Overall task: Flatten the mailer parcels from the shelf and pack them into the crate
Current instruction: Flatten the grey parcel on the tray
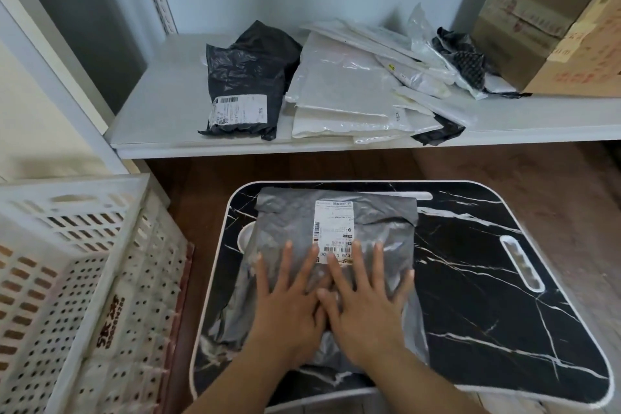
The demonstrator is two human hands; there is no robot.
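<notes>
A grey mailer parcel (285, 228) with a white shipping label lies flat on a black marble-patterned lap tray (487, 296). My left hand (289, 306) and my right hand (366, 309) press down on its near half, side by side, fingers straight and spread, thumbs touching. On the white shelf (161, 104) behind lie a black mailer (245, 77) with a label and a pile of white and clear mailers (349, 87). The white perforated crate (67, 279) stands at the left, its inside mostly out of view.
A brown cardboard box (551, 20) sits on the shelf at the far right, next to a crumpled black bag (463, 57). The tray has a slot handle (521, 262) at its right. Dark wooden floor shows between shelf and tray.
</notes>
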